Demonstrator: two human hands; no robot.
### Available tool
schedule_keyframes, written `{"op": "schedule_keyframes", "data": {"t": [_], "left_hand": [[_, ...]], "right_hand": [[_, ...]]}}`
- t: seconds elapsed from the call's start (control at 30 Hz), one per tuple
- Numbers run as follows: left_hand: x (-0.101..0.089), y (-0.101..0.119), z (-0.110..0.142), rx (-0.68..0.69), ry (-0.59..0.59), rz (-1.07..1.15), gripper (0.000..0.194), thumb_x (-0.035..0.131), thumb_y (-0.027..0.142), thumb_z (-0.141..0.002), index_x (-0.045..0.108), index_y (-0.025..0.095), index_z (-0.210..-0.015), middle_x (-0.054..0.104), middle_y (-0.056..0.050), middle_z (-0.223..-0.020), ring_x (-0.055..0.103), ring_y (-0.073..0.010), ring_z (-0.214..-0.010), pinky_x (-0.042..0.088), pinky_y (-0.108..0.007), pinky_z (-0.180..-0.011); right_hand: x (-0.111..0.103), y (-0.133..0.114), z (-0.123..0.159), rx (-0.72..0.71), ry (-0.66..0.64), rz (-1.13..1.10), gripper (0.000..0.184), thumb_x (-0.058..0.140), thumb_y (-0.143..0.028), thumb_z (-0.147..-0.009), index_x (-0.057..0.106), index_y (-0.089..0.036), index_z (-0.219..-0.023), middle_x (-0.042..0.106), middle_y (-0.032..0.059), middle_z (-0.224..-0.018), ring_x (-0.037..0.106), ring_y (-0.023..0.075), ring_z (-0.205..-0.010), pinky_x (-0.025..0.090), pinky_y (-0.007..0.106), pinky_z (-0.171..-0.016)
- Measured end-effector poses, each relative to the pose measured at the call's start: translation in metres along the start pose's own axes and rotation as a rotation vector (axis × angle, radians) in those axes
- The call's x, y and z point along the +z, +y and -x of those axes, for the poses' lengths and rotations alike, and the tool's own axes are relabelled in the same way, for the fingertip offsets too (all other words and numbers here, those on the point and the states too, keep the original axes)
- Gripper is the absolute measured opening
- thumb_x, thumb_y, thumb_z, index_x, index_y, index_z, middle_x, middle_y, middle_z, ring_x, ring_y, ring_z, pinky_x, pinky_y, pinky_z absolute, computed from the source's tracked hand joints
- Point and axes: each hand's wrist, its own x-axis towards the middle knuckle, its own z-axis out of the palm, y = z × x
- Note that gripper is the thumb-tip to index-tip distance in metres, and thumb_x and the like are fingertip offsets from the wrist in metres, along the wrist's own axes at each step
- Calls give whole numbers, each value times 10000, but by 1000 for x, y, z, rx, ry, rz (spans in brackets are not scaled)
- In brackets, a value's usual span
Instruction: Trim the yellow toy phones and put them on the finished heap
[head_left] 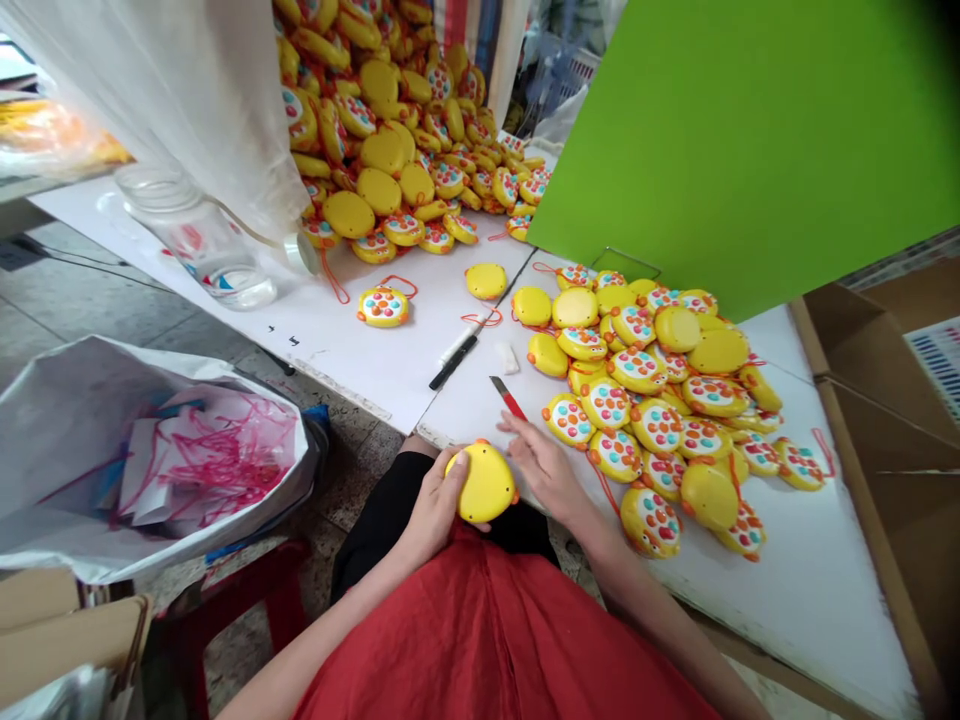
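Note:
My left hand [436, 502] grips a yellow animal-shaped toy [486, 484] over my lap, its plain back with small screw holes facing up. Just right of that toy, my right hand [546, 462] has its fingers loosely extended and apart. A red-handled craft knife [511, 402] points away from me beyond the right fingers; its rear end is hidden by the hand. To the right spreads a pile of similar toys [637, 370], some showing white faces with coloured buttons, others their yellow backs.
A taller heap of toys [382, 150] spills from a white sack [217, 100]. Single toys, a black marker [454, 362] and a glass jar [195, 235] are on the white table [360, 370]. A green board [750, 130] stands right; a bag of pink strings [225, 450] sits left.

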Motion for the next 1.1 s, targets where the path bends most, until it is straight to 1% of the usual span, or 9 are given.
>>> {"op": "schedule_keyframes", "data": {"t": [0.07,0.17,0.27,0.4,0.53,0.67,0.83,0.97,1.1], "left_hand": [[1,4,-1,107,49,-25,551,452,610,-879,517,187,-1226,646,-82,-993,657,-192,-756,566,-285,-528],[-1,13,-3,293,119,-243,569,330,606,-920,583,157,-1162,628,-99,-1050,618,-221,-943,553,-372,-802],[-6,24,-5,435,127,-614,559,458,606,-866,579,169,-1194,581,-103,-1103,555,-244,-1059,454,-425,-961],[-5,38,-7,498,191,-934,662,697,565,-695,526,170,-1197,570,-85,-1059,563,-244,-985,462,-392,-866],[1,49,-9,447,167,-1045,356,543,544,-829,557,189,-864,567,5,-733,545,-169,-671,411,-285,-623],[-5,62,-16,419,178,-921,460,332,507,-937,500,195,-644,488,27,-529,483,-136,-514,366,-260,-541],[-17,74,-23,519,209,-613,323,328,404,-958,521,195,-1110,690,-34,-824,653,-171,-764,496,-313,-754],[-5,66,-14,601,9,-759,435,500,412,-890,453,206,-1271,568,-117,-1287,562,-227,-1155,441,-381,-957],[12,52,-2,566,24,-976,479,600,481,-823,494,177,-1178,606,-111,-1123,600,-246,-1007,472,-385,-860]], "right_hand": [[6,-6,9,97,-149,-232,496,433,-436,-962,422,-239,-1417,541,102,-1363,535,235,-1212,440,411,-1016],[15,-12,15,133,-188,-436,649,616,-410,-868,355,-258,-1442,447,80,-1442,477,234,-1267,413,390,-1049],[19,-17,15,151,-177,-499,676,679,-359,-816,376,-250,-1411,484,75,-1387,492,230,-1239,412,386,-1047],[22,-27,14,140,-138,-406,696,683,-253,-787,359,-243,-1403,510,78,-1350,518,221,-1205,425,379,-1029],[20,-33,17,72,-134,-308,703,649,-184,-776,341,-243,-1405,510,74,-1345,518,212,-1199,426,366,-1024],[8,-35,20,14,-229,-208,666,643,-166,-766,383,-248,-1375,557,52,-1283,560,205,-1118,447,355,-987],[3,-35,20,16,-125,-76,635,608,-138,-764,400,-256,-1352,542,48,-1331,525,212,-1200,405,378,-1038],[12,-32,15,-22,-21,-2,587,549,-126,-792,394,-237,-1348,522,73,-1364,500,207,-1249,395,389,-1062],[16,-33,13,-105,-32,-8,560,492,-98,-812,392,-231,-1346,543,75,-1330,523,190,-1224,419,371,-1045]]}}
